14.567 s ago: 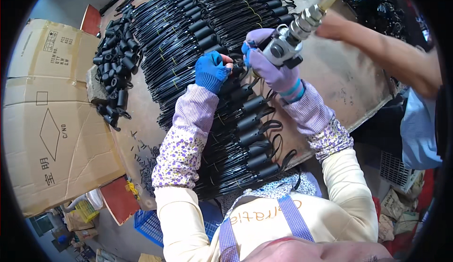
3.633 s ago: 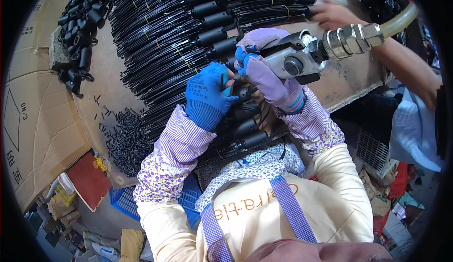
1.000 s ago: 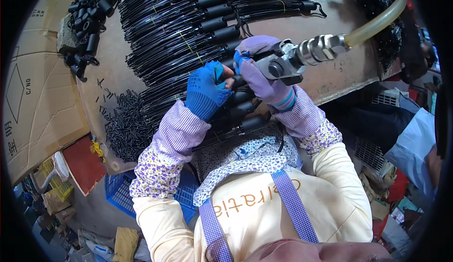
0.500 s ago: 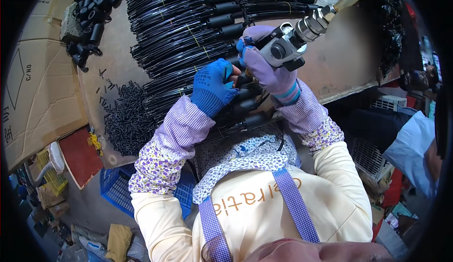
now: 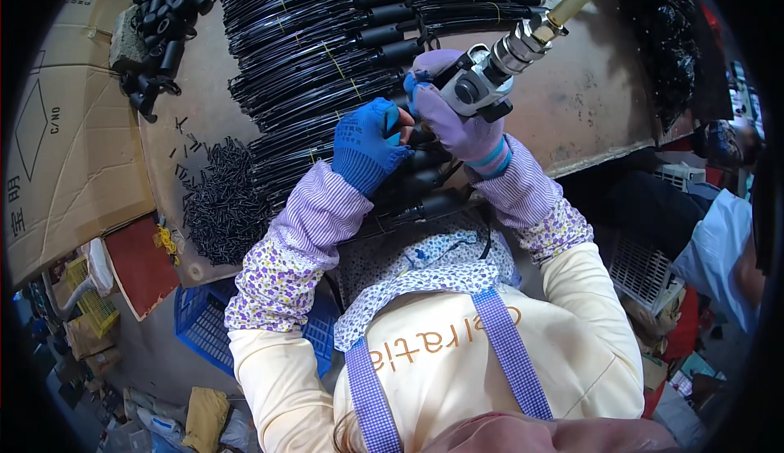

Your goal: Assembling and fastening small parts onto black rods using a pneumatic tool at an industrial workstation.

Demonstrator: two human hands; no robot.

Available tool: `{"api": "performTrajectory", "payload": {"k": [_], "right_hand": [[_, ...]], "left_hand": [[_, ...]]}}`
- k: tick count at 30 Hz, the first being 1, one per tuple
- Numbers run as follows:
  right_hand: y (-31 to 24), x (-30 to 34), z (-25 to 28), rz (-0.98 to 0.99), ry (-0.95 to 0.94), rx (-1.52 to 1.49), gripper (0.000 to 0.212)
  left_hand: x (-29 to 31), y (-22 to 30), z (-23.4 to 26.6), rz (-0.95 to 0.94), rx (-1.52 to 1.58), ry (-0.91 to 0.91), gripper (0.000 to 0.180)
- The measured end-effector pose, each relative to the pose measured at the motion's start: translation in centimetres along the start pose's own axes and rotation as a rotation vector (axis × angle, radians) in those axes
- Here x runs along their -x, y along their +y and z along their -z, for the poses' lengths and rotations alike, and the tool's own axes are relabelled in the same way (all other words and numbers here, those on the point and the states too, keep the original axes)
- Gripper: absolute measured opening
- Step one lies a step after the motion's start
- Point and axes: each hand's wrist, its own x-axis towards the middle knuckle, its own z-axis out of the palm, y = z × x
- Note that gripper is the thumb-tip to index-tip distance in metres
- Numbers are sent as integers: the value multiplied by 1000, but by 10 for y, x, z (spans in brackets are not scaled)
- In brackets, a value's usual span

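Air tool (image 5: 471,87) at one o'clock, black handles (image 5: 445,203) toward six from it
My right grip (image 5: 453,125) wraps it, probably for steadiness; my left grip (image 5: 366,140) curls close, holding what I cannot tell.

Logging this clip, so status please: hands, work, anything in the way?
Right hand gripping pneumatic tool. Left hand curled among black cylindrical handles. Hands block view of tool tip.
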Motion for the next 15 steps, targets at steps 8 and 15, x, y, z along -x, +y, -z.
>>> {"api": "performTrajectory", "payload": {"k": [8, 15], "right_hand": [[-11, 12, 14, -74, -10, -94, 21], [-2, 31, 12, -142, -29, -262, 19]], "left_hand": [[0, -6, 6, -14, -6, -2, 15], [15, 9, 1, -152, 42, -15, 21]]}}
